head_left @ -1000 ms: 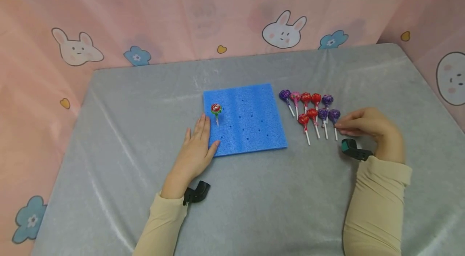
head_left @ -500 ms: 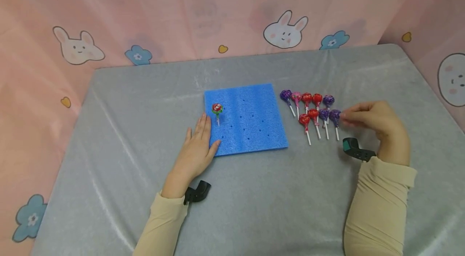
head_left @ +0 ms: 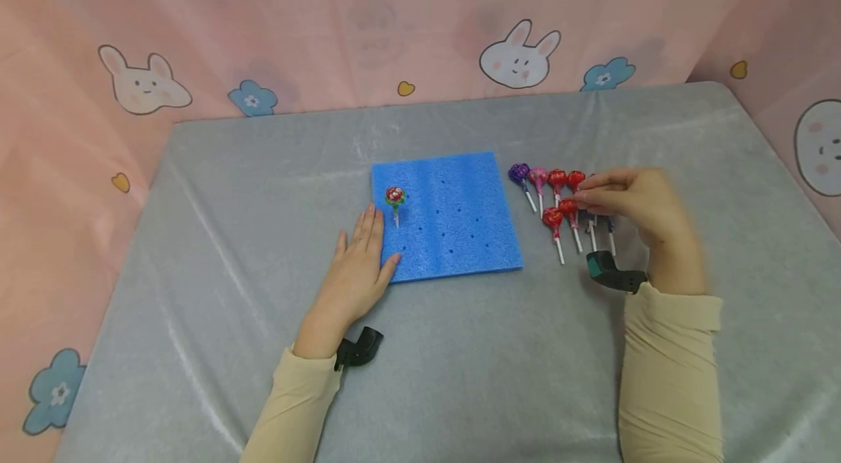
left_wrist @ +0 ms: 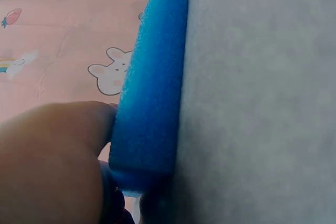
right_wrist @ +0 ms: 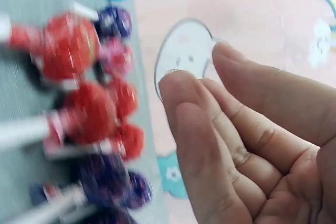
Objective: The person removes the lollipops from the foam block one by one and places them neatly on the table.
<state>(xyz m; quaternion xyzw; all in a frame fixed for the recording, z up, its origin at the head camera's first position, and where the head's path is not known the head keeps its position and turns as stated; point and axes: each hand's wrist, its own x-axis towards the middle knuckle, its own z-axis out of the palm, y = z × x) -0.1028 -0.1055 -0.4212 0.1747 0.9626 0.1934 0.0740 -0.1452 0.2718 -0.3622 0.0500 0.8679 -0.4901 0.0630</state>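
My left hand [head_left: 355,269] lies flat, fingers straight, along the left edge of a blue foam board [head_left: 453,218] dotted with small holes. Near that edge a red and green lollipop [head_left: 395,197] stands upright in the board. Over the right end of the lollipop group hovers my right hand [head_left: 640,204], thumb and fingers apart and holding nothing, as the right wrist view shows. Below it lie red lollipops [right_wrist: 68,45] and purple lollipops [right_wrist: 102,177]; in the head view the hand covers most of the purple heads at that end. A pink lollipop [head_left: 538,177] lies in the back row.
Grey cloth [head_left: 486,361] covers the table. A pink curtain [head_left: 355,17] with rabbits and flowers hangs behind and beside it. Black wrist cameras [head_left: 360,347] sit on both wrists. The lollipops lie in two rows right of the board, sticks towards me.
My right hand has left the rightmost purple lollipop of the front row and moved left and up over the group. My left hand stays on the board.
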